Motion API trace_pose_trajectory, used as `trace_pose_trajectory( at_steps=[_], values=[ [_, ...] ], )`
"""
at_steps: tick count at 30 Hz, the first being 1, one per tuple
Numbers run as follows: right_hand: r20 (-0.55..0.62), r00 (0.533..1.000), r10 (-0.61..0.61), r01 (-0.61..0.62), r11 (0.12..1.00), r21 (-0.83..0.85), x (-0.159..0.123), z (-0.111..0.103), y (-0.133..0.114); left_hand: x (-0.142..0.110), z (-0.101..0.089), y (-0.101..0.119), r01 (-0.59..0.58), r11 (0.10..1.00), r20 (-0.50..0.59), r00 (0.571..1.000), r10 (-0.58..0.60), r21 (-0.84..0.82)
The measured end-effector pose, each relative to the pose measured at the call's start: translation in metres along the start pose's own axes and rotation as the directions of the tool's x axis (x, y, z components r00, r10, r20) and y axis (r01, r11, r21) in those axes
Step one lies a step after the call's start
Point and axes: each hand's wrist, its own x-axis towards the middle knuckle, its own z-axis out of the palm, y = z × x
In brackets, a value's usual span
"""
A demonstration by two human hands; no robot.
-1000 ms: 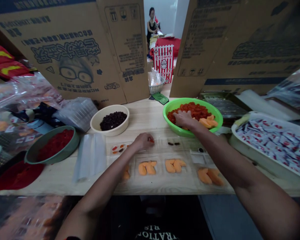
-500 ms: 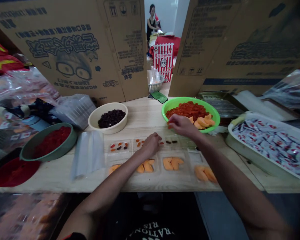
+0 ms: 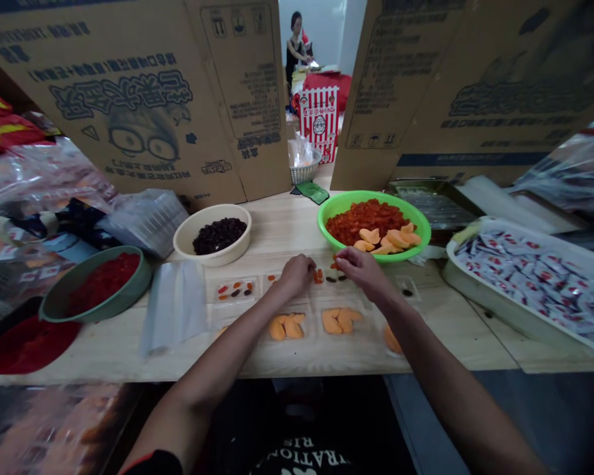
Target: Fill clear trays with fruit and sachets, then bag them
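Pale wall (image 3: pixel 323 30) far back — tall cardboard panels (image 3: pixel 262 155) left and right — light-wood table (image 3: pixel 282 231).

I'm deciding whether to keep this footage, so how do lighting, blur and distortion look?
Head view: dim overall, brightest on the back wall, darkest at upper right; the packs at lower left look smeared; the left hand and right hand look clearer; the white tub seems stretched toward the edge.

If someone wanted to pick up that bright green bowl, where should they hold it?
Probably the rim of the green bowl, from its left and right sides together: it stands upright, round and open-topped, and orange pieces fill the middle.
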Motion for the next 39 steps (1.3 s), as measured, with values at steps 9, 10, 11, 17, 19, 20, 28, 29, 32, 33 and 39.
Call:
trace_pose_trajectory(
  at_steps=[9,10,11,17,19,20,28,29,32,33,39],
  values=[
    [-0.021,0.997,0.068,-0.071,0.95,-0.306,-0.03,-0.019,0.034,0.014,0.01,0.024,0.027,0.992,0.073,0.997,-0.036,0.126],
    [-0.024,0.997,0.067,-0.071,0.947,-0.313,-0.03,-0.018,0.036,0.014,0.011,0.025,0.036,0.99,0.085,0.995,-0.048,0.136],
    [-0.029,0.998,0.062,-0.068,0.943,-0.327,-0.03,-0.017,0.037,0.014,0.012,0.024,0.044,0.988,0.093,0.994,-0.058,0.145],
    [-0.034,0.999,-0.009,-0.006,0.906,-0.422,-0.02,0.005,0.032,0.009,0.017,0.021,0.05,0.983,0.037,0.998,-0.058,0.178],
    [0.003,1.0,-0.017,0.017,0.883,-0.47,-0.017,0.013,0.025,0.009,0.013,0.019,0.028,0.985,0.01,1.0,-0.03,0.171],
    [0.015,1.0,-0.023,0.027,0.859,-0.512,-0.015,0.016,0.021,0.009,0.01,0.018,0.014,0.986,-0.003,1.0,-0.013,0.166],
    [0.141,0.99,-0.009,0.124,0.527,-0.841,-0.006,0.026,-0.006,0.021,-0.008,0.001,-0.154,0.983,0.038,0.988,0.151,0.097],
    [0.124,0.992,-0.003,0.106,0.539,-0.836,-0.009,0.023,-0.005,0.02,-0.009,-0.001,-0.157,0.983,0.033,0.987,0.155,0.089],
    [0.075,0.997,0.009,0.054,0.614,-0.787,-0.022,0.007,0.002,0.015,-0.014,-0.003,-0.113,0.99,-0.002,0.994,0.114,0.085],
    [0.067,0.998,0.021,0.038,0.637,-0.77,-0.026,0.0,0.005,0.014,-0.015,-0.004,-0.084,0.992,-0.01,0.996,0.085,0.09],
    [0.043,0.966,0.257,-0.116,0.572,-0.812,-0.042,-0.017,0.019,0.012,-0.006,-0.001,0.022,0.99,-0.006,1.0,-0.022,0.139]
  ],
)
